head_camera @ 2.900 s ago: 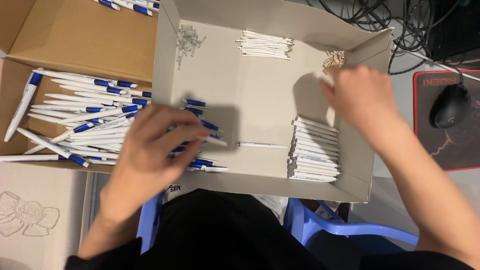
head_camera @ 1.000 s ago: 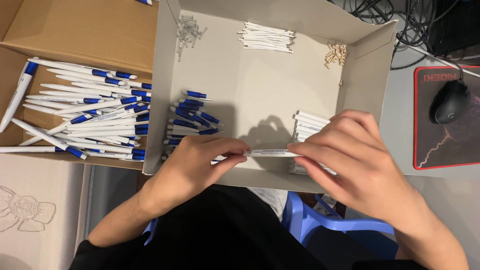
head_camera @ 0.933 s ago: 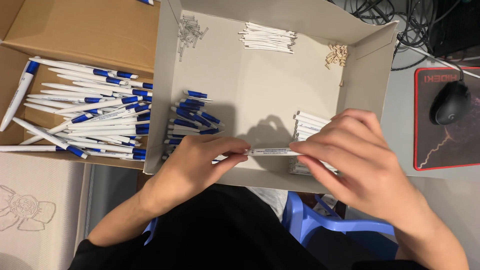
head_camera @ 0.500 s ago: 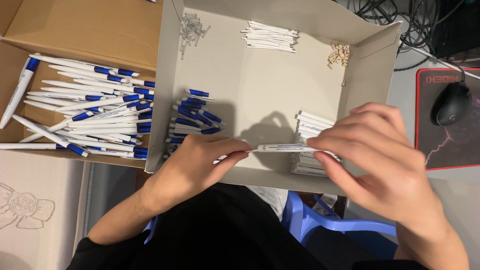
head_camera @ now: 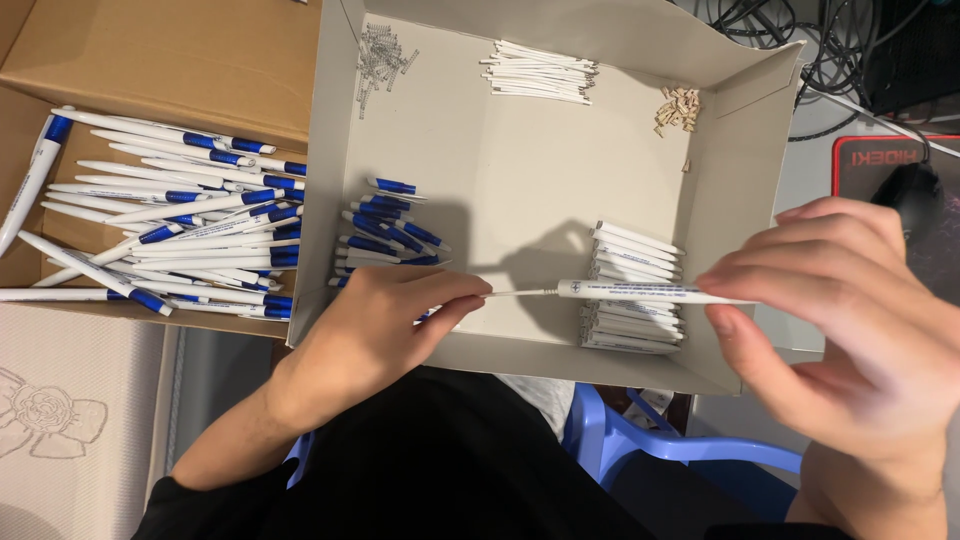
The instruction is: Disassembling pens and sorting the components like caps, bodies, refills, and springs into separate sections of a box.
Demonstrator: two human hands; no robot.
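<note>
now | right hand (head_camera: 860,330) pinches the white barrel (head_camera: 640,291) level above the box (head_camera: 520,170) | left hand (head_camera: 375,325) pinches the thin refill (head_camera: 522,292) entering the barrel's left end | barrel stack (head_camera: 632,290) beneath | blue tips (head_camera: 385,228) by left hand | pens (head_camera: 170,225) in left carton

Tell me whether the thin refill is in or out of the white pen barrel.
Partly in: the thin white refill sticks out of the white pen barrel toward the left hand.
</note>
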